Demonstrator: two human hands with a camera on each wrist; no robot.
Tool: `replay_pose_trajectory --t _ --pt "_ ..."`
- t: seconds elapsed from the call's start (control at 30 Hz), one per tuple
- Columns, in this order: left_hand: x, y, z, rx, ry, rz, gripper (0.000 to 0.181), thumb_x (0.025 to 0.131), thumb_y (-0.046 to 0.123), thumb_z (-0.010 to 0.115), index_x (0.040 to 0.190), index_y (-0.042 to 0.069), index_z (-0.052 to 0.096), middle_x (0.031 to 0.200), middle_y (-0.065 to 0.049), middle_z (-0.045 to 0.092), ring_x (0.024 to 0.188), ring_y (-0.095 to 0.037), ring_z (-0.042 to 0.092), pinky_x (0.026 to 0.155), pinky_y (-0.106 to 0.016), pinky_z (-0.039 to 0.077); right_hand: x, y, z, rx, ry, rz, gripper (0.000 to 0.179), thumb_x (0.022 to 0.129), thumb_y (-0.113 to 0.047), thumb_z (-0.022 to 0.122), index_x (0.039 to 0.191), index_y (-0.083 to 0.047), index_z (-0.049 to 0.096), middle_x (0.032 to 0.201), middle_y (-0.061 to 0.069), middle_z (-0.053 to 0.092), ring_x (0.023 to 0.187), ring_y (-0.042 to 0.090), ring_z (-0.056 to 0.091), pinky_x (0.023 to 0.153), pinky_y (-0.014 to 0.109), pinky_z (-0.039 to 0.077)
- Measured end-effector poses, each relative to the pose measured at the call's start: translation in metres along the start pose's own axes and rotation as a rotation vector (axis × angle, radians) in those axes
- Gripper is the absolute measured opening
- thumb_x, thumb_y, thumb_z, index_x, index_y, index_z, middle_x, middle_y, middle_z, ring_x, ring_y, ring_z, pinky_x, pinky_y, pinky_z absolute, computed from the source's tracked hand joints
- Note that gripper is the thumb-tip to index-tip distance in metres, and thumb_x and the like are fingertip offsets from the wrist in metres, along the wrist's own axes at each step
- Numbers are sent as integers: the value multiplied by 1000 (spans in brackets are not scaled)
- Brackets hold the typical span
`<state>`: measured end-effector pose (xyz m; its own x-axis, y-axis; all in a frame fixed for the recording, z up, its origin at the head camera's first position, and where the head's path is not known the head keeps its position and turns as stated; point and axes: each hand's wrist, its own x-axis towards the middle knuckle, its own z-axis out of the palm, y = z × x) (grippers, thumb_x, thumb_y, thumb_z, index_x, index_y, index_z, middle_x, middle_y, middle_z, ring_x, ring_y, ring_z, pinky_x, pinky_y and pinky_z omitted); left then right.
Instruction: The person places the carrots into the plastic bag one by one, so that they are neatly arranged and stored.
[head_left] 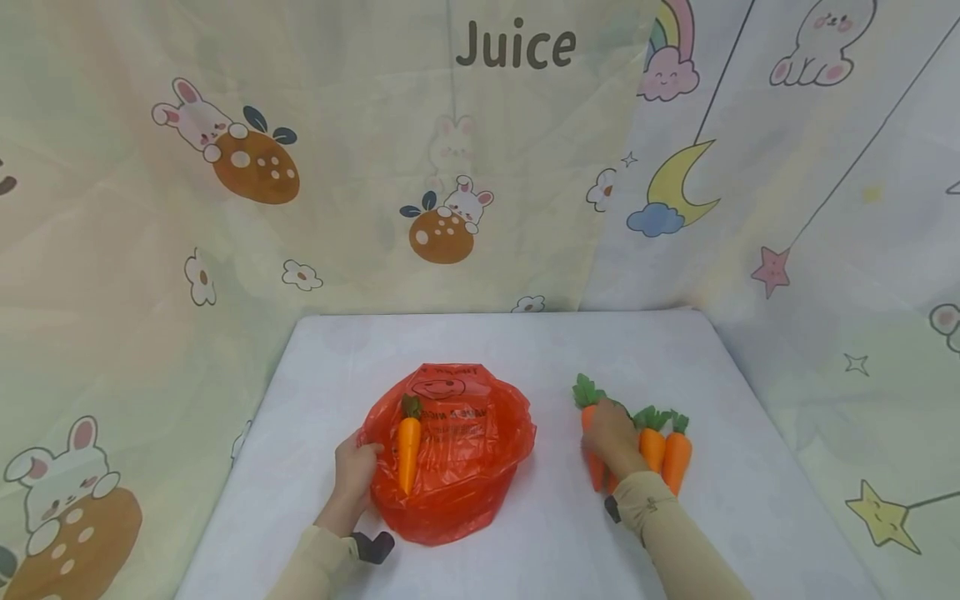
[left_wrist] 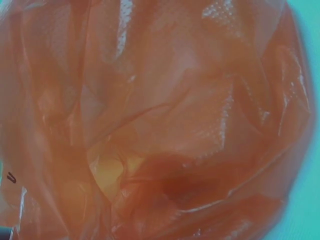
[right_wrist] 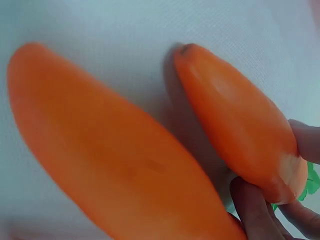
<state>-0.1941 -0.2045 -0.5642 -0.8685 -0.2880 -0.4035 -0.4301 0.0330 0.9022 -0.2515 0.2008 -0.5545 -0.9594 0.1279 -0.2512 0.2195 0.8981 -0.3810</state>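
Note:
A red plastic bag (head_left: pixel 468 508) stands with its mouth wide, and one orange toy carrot (head_left: pixel 408 450) with dark green leaves shows at its left side. My left hand (head_left: pixel 351 477) grips the left rim of the bag; in the left wrist view the translucent red plastic (left_wrist: pixel 165 110) fills most of the picture. At the right, my right hand (head_left: pixel 611 437) is over the left carrots of a row. The right wrist view has its thumb and fingers pinching a carrot (right_wrist: pixel 240 120) near the leafy end. Closer to that camera lies another carrot (right_wrist: pixel 110 145).
Two more carrots (head_left: pixel 652 450) (head_left: pixel 677 454) lie side by side just right of my right hand. Everything rests on a white table (head_left: pixel 555 550), with printed cloth (head_left: pixel 360 125) hanging behind and at both sides.

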Motion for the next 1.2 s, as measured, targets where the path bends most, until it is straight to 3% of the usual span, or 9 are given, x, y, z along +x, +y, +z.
replay_pose_trajectory --t 0.3,0.47,0.57,0.7,0.8,0.97,1.2 --pt "-1 1 0 -10 3 -12 52 100 8 46 152 2 40 148 -18 47 127 -38 47 113 -51 36 -3 3 1 37 -19 15 66 81 -9 70 135 16 41 115 29 58 97 39 55 90 54 50" --pt "0 2 -2 -10 -2 -2 52 100 7 45 152 1 39 148 -19 47 127 -39 46 114 -52 35 -13 4 0 268 -109 102 44 81 -8 60 123 2 49 94 17 59 83 34 57 67 41 50" --pt "0 3 -2 -4 -6 2 52 100 7 45 151 1 40 148 -19 47 127 -38 46 114 -52 35 -15 0 -1 380 -141 131 47 84 -13 62 128 -3 50 101 16 62 88 32 58 68 39 52" --pt "0 3 -2 6 -5 0 51 101 8 45 151 1 41 147 -19 48 126 -38 47 113 -52 36 -9 -11 -1 490 -134 70 65 85 -15 72 141 2 45 124 22 59 100 33 61 78 42 59" --pt "0 3 -2 9 -7 0 51 101 8 45 151 -1 40 147 -21 48 126 -39 47 113 -53 36 -6 -21 -3 612 -141 65 69 85 -11 75 144 2 43 133 26 55 106 36 63 80 41 61" --pt "0 4 -2 7 -1 0 52 101 8 46 151 0 40 147 -20 48 126 -39 47 113 -52 36 -11 -42 -17 733 -162 55 69 86 -11 77 147 -3 44 140 24 52 115 37 61 82 42 60" --pt "-1 5 -1 -2 0 -6 51 100 7 46 150 0 41 146 -19 48 125 -38 47 113 -51 36 -27 -67 -32 835 -240 -19 70 86 -13 78 148 -6 44 143 21 51 117 36 59 88 47 58"
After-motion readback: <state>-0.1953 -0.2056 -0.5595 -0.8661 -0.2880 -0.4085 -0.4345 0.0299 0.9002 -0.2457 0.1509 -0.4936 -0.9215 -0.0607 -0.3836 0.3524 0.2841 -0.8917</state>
